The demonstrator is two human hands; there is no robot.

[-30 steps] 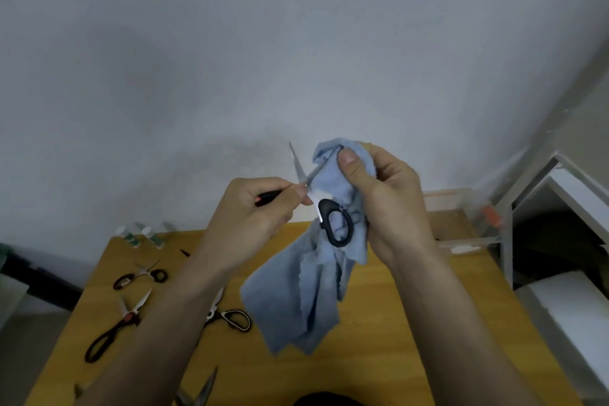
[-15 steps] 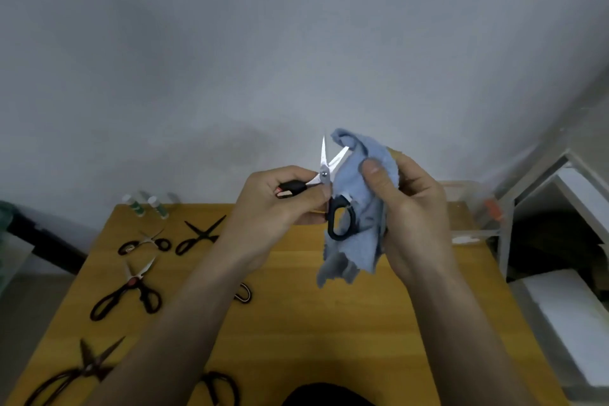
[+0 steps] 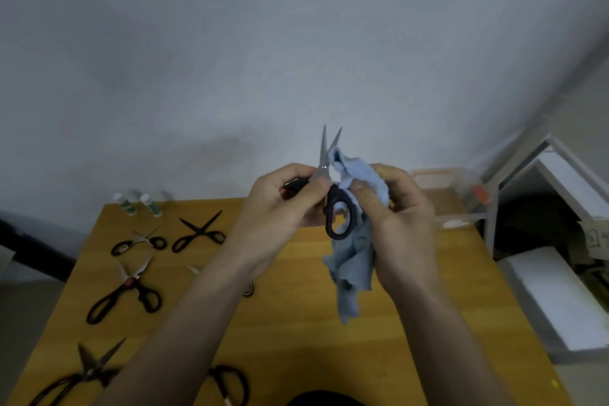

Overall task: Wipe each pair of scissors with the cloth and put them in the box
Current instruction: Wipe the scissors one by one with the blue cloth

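Two hands are holding a pair of scissors and a cloth above a wooden table.

The wooden table (image 3: 296, 333) is stretching below, with a clear box (image 3: 458, 204) sitting at its far right corner; no writing on anything is sharp enough to read, a scrawl on cardboard at the right edge included. The left hand (image 3: 283, 204) is gripping one handle of the black-handled scissors (image 3: 333, 201), thumb pressing near the pivot, blades pointing up and slightly parted. The right hand (image 3: 392, 208) is pinching the blue cloth (image 3: 354, 247) just beside the blades, its tail hanging down behind the free handle loop. Other scissors are lying on the table's left: a black pair (image 3: 197, 232), a red-pivot pair (image 3: 127, 290), a small pair (image 3: 140, 241). Two small bottles (image 3: 138, 203) are standing at the far left corner.
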